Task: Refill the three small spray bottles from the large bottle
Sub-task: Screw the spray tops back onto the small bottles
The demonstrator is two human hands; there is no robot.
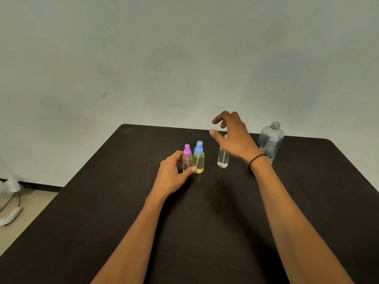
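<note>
Three small spray bottles stand near the middle of the dark table [215,212]. My left hand [172,175] grips the clear one with the pink cap [187,157], thumb in front of its base. Touching it on the right stands the yellow bottle with a blue cap [199,158]. Further right is a clear small bottle [223,157]; its top is hidden behind my right hand [231,136], which hovers over it with fingers spread and holds nothing. The large clear bottle [270,140] stands uncapped at the back right, behind my right wrist.
The table's far edge runs just behind the bottles, with a pale wall beyond. On the floor at the left lie a white object [10,218] and cables.
</note>
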